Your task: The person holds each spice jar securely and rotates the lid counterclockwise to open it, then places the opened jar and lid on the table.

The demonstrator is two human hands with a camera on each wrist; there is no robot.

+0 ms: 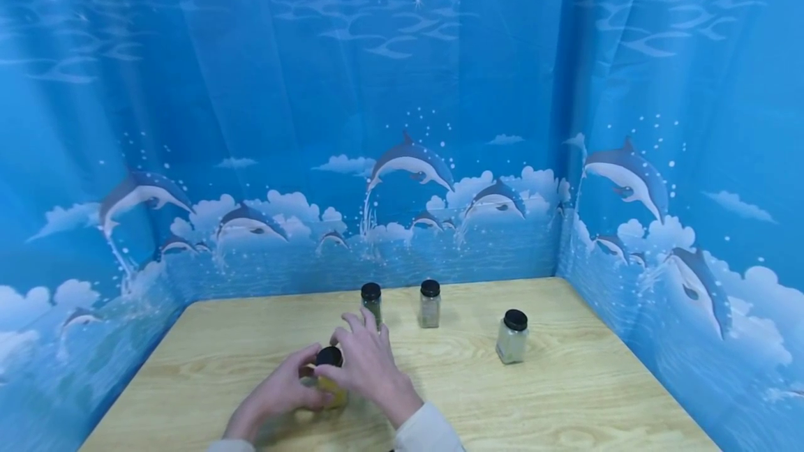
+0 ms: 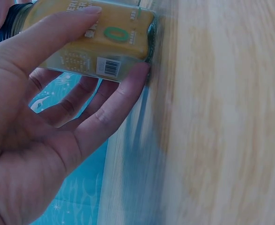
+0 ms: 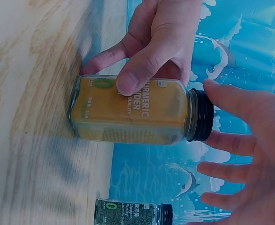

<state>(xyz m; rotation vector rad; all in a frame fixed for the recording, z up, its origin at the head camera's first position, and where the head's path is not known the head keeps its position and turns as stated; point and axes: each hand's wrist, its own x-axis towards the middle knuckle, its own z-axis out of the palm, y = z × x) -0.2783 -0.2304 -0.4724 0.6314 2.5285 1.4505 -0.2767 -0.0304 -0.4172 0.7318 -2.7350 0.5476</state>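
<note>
The person's left grip (image 1: 290, 382) comes in from the near left, palm turned inward toward the jar, wrist low over the bench (image 1: 452, 382). It is clamped on the turmeric jar (image 3: 160, 124): the thumb lies flat across the printed label, and the fingers spread round the opposite side, one fingertip down by the base. The right grip (image 1: 367, 363) reaches in from the near right, higher than the left one, its forearm in a pale sleeve (image 1: 430, 431). Its thumb and forefinger pinch the black lid (image 3: 202, 115) from opposite sides, while the other fingers stand spread apart, extended past the lid.

The turmeric jar sits between the two grips, in the left one and beneath the right. Its long axis runs roughly upright, lid end up toward the right grip, base down at the bench; whether the base touches the wood cannot be told. The label, partly hidden by the left thumb, reads along the jar's side.

Just beyond the right grip's fingers stands a parsley jar (image 3: 128, 213), upright, black-capped. Farther to the right of that grip stand a second upright jar (image 1: 430, 309) and, well apart, a pale jar (image 1: 511, 344). A blue dolphin curtain (image 1: 314, 89) hangs beyond both grips.
</note>
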